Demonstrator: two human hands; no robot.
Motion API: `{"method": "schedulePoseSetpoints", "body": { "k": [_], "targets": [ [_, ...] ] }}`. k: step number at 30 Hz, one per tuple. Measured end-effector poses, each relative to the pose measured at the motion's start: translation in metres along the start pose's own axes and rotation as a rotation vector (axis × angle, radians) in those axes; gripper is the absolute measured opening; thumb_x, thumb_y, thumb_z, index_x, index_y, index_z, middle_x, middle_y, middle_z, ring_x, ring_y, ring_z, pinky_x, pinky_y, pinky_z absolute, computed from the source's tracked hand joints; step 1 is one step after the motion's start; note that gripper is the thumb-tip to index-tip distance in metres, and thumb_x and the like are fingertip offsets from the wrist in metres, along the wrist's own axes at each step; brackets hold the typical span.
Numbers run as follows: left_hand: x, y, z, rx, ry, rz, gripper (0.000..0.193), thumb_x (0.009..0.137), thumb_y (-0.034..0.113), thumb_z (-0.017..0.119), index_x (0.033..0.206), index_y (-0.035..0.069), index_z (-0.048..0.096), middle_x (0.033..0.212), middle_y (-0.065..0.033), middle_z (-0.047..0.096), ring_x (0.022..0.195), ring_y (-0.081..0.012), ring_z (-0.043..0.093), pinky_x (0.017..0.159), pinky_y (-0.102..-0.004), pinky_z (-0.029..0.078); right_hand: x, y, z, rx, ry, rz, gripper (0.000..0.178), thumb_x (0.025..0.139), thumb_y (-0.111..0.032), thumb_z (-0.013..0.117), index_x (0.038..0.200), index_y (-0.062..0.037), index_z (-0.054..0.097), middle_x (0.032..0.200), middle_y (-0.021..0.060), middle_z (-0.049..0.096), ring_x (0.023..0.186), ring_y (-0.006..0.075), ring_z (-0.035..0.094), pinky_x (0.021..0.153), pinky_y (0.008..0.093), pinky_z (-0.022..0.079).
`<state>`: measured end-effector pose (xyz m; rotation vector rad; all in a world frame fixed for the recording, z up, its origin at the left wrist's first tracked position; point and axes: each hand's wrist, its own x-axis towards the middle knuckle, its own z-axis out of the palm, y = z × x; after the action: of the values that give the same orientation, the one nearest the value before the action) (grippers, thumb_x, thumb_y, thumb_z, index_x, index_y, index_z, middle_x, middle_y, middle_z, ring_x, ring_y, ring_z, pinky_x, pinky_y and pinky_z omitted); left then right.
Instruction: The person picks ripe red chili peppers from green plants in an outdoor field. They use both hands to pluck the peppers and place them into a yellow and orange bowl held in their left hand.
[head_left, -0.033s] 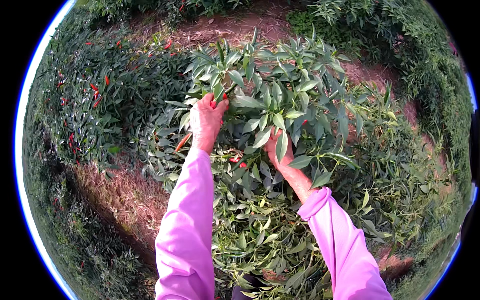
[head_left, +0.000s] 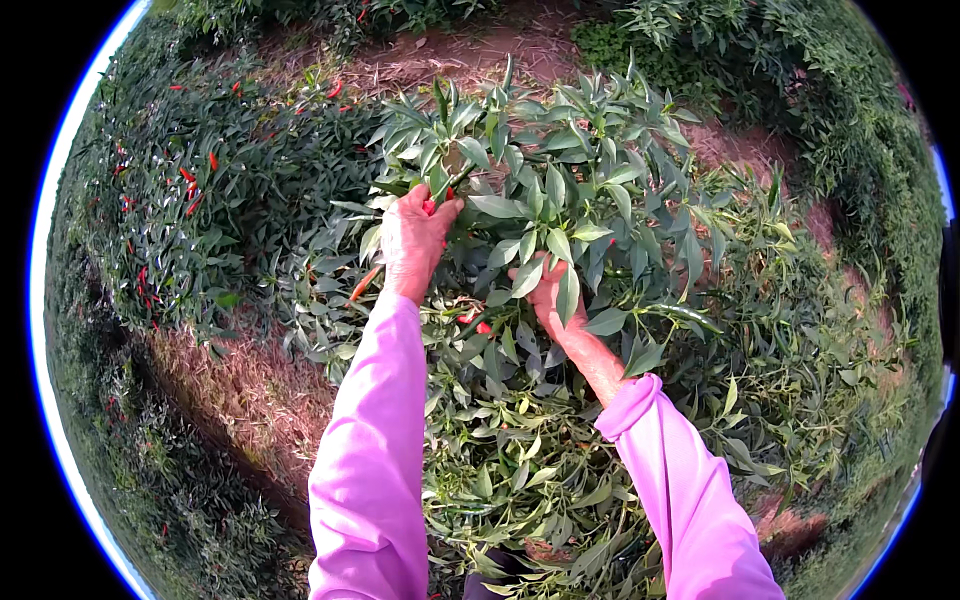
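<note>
My left hand (head_left: 415, 245) is closed around red chili peppers (head_left: 430, 206) at the left side of a leafy chili plant (head_left: 555, 190). Only bits of red show past its fingertips. Among the leaves in the middle, my right hand (head_left: 550, 298) reaches into the same plant from below. Leaves cover most of its fingers, so what it touches is hidden. An orange-red chili (head_left: 365, 284) hangs just beside my left wrist. Lower down, between my two arms, another red chili (head_left: 483, 327) shows through the foliage. To the right of my right hand hangs a long green chili (head_left: 688, 317).
More chili plants with red fruit (head_left: 190, 190) spread across the left. Bare reddish soil with dry straw (head_left: 240, 390) runs along the lower left, and a similar strip (head_left: 470, 55) lies behind the plant. Bent leafy branches (head_left: 530, 450) fill the space below my hands.
My right hand has shifted slightly, and a fingertip now shows left of the leaves. The leaves around it have moved a little. My left hand keeps nearly the same place.
</note>
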<state>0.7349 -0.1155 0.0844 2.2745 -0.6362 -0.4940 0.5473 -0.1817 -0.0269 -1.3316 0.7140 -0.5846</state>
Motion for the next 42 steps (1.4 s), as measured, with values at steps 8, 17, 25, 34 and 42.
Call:
{"method": "schedulePoseSetpoints", "body": {
  "k": [8, 17, 25, 34, 42],
  "targets": [
    [0.009, 0.000, 0.013, 0.124, -0.068, -0.083, 0.037, 0.071, 0.041, 0.066, 0.083, 0.006, 0.064, 0.073, -0.0138, 0.063, 0.072, -0.0317, 0.060, 0.067, -0.0403, 0.046, -0.002, 0.012, 0.012, 0.159, 0.031, 0.105, 0.036, 0.079, -0.009, 0.061, 0.111, -0.0031, 0.047, 0.106, 0.0102, 0.055, 0.099, 0.0207, 0.054, 0.083, 0.0366, 0.046],
    [-0.034, 0.012, -0.006, -0.538, -0.046, -0.156, 0.024, 0.080, 0.021, 0.064, 0.067, 0.002, 0.059, 0.050, -0.0003, 0.053, 0.041, -0.0066, 0.044, 0.040, -0.0216, 0.032, 0.014, -0.075, 0.062, -0.231, -0.104, 0.026, 0.015, 0.071, -0.010, 0.069, 0.082, -0.0034, 0.061, 0.076, 0.0037, 0.062, 0.068, 0.0141, 0.055, 0.061, 0.0303, 0.044],
    [-0.045, 0.002, 0.002, -0.691, 0.012, -0.138, 0.025, 0.082, 0.020, 0.064, 0.065, 0.004, 0.057, 0.050, 0.0016, 0.050, 0.041, -0.0044, 0.041, 0.040, -0.0197, 0.030, 0.014, -0.073, 0.068, 0.001, -0.084, 0.167, 0.022, 0.066, -0.008, 0.073, 0.085, -0.0050, 0.063, 0.080, 0.0015, 0.064, 0.075, 0.0127, 0.059, 0.067, 0.0277, 0.046],
    [-0.061, 0.001, 0.009, -0.552, 0.152, 0.014, 0.016, 0.081, 0.018, 0.066, 0.082, 0.002, 0.064, 0.049, 0.0013, 0.049, 0.042, -0.0041, 0.038, 0.041, -0.0222, 0.032, 0.011, -0.048, 0.073, 0.004, 0.003, -0.028, 0.012, 0.072, -0.006, 0.061, 0.084, -0.0057, 0.062, 0.072, -0.0046, 0.055, 0.059, 0.0064, 0.044, 0.052, 0.0250, 0.035],
    [-0.068, -0.014, 0.015, -0.684, 0.240, -0.041, 0.012, 0.081, 0.015, 0.065, 0.081, 0.003, 0.063, 0.053, 0.0013, 0.050, 0.045, -0.0061, 0.040, 0.043, -0.0225, 0.032, 0.009, -0.076, 0.076, -0.207, 0.006, 0.179, 0.023, 0.069, -0.010, 0.069, 0.089, -0.0019, 0.062, 0.083, 0.0110, 0.064, 0.076, 0.0235, 0.060, 0.068, 0.0372, 0.046]
  ]
}}
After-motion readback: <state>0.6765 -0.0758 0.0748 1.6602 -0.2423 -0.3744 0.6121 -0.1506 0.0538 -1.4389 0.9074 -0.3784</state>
